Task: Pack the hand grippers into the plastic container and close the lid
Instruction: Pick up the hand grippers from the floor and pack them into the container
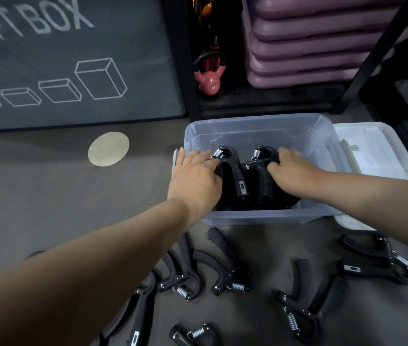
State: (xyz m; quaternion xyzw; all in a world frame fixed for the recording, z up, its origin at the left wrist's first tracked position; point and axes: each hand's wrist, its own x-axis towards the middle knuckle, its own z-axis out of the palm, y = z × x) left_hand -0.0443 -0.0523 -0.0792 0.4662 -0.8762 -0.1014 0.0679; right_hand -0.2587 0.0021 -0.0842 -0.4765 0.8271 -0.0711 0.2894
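Note:
A clear plastic container (pixel 255 217) sits on the grey floor, its top uncovered. Inside it stand two black hand grippers with steel springs uppermost. My left hand (pixel 195 178) grips the left hand gripper (pixel 233 176) by its outer handle. My right hand (pixel 295 171) holds the right hand gripper (pixel 260 171), fingers curled over its outer handle. Both hands reach down into the container. The lid (pixel 378 156) lies flat on the floor just right of the container. Several more hand grippers (pixel 228 270) are scattered on the floor in front of the container.
A dark soft box (pixel 73 58) printed with white box outlines stands at the back left. A black rack behind the container holds a pink kettlebell (pixel 210 78) and stacked purple steps (pixel 310 41). A pale round floor marker (pixel 108 149) lies to the left.

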